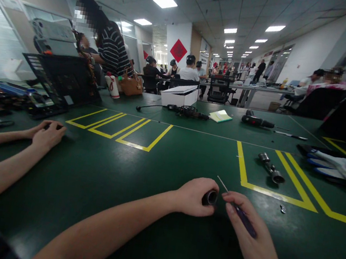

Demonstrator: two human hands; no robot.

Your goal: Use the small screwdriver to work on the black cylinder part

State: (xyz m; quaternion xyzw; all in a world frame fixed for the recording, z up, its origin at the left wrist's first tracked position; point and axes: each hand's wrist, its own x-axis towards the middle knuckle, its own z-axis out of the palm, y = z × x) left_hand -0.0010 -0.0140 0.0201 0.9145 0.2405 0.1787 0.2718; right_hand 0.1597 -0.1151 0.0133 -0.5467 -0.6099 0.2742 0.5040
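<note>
My left hand is wrapped round a dark metal tube-shaped part, whose round open end faces toward me. Most of that part is hidden by the fingers. Just to its right, my right hand grips a thin screwdriver by its dark purple handle, the slim shaft pointing up and left, apart from the tube. Beyond my right hand, a metal part with round ends lies within a yellow taped outline. A small shiny metal piece rests nearer, outside the tape.
Farther back are a black power drill, a thin metal tool, a notepad, a corded black tool and a white box. Blue-and-white gloves lie at right. A co-worker's hands rest at left.
</note>
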